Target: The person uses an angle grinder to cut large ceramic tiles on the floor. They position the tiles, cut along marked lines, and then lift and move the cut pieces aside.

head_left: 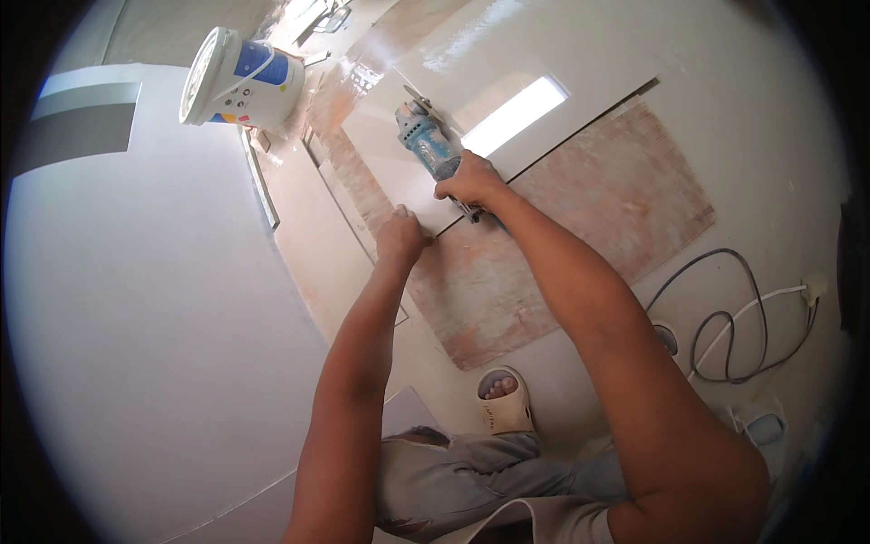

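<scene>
My right hand (467, 181) grips the body of a blue angle grinder (424, 136), tilted over the edge of a glossy white tile (381, 154). My left hand (401, 234) is at that tile's near left corner, fingers curled on its edge, left of the grinder. A pinkish, mottled board or tile (616, 181) lies under and beside the white tile. The grinder's cutting end is partly hidden by my hand and the tool body, so I cannot tell whether it touches the tile.
A white bucket (263, 100) with blue label stands at back left beside thin strips (259, 179). A white wall or panel (136, 299) fills the left. Cables (729, 317) run to a plug (811, 290) at right. My sandalled foot (503, 403) is below the board.
</scene>
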Demonstrator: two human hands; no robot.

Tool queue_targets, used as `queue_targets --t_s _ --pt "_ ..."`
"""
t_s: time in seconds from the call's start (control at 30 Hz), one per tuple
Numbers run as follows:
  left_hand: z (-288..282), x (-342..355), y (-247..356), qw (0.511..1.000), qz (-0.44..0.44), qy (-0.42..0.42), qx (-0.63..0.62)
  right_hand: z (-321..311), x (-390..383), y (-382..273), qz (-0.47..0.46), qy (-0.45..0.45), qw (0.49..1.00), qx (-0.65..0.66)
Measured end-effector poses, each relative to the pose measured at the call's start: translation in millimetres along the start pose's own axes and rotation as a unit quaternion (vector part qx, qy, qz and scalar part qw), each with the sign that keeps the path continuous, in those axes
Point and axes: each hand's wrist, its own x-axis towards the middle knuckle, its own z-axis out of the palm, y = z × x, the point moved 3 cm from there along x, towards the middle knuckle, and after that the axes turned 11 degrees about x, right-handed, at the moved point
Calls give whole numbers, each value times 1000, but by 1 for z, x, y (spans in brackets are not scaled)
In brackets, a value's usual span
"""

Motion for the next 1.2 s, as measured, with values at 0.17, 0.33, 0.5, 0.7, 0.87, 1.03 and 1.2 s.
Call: queue_targets --t_s 0.17,0.33,0.5,0.7,0.87,1.03,1.2 --pt "-5 -1 2 1000 12 -16 8 0 -4 3 1 -11 1000 -5" --pt "-4 -4 1 1000 -2 11 -12 1 -6 5 10 -11 1000 -15" --pt "8 1 -5 998 25 52 13 -1 -10 5 18 -20 1000 -7" --pt "15 5 -8 998 19 59 2 -2 -16 6 24 -19 1000 -7" --pt "8 0 -5 997 19 72 -3 -2 -19 8 27 -17 999 -12" --pt "4 -2 -4 997 23 68 -24 0 -20 13 25 -15 999 -20" --pt "10 2 -7 998 22 60 -10 0 -22 16 0 -8 1000 -17"
